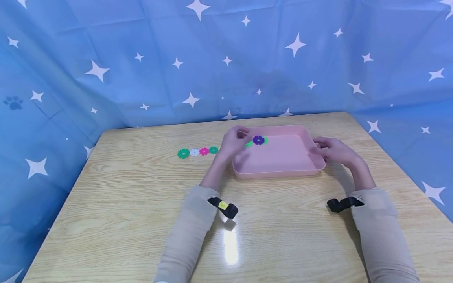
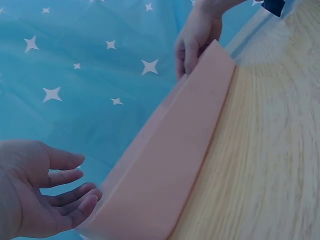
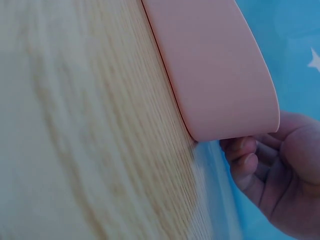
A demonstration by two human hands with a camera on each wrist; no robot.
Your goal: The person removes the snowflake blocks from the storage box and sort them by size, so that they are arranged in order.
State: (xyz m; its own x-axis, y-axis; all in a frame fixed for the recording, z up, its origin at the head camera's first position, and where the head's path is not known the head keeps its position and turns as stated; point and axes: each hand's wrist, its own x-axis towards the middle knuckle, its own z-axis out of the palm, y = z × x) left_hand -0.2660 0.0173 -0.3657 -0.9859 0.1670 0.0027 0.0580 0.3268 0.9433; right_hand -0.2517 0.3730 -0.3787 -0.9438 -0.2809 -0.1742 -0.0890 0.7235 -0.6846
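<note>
A shallow pink tray (image 1: 283, 157) sits on the table between both hands. My right hand (image 1: 336, 151) grips its right wall, thumb over the rim and curled fingers against the outside, as the right wrist view (image 3: 295, 170) also shows. At the tray's left rim is my left hand (image 1: 231, 143), its fingers loosely bent with nothing between them. In the left wrist view the fingertips of that hand (image 2: 45, 190) overlap the rim. Inside the tray lie a purple flower-shaped disc (image 1: 258, 140) and bright green pieces (image 1: 266, 140), partly covered by the purple one and the left hand.
To the tray's left runs a row of notched discs: a green disc (image 1: 183, 153), a white disc (image 1: 194, 152), a pink disc (image 1: 204, 151) and another green disc (image 1: 214, 150). A sliver of yellow shows beside the left wrist. A blue star-patterned curtain (image 1: 212, 78) hangs behind the wooden table (image 1: 124, 204).
</note>
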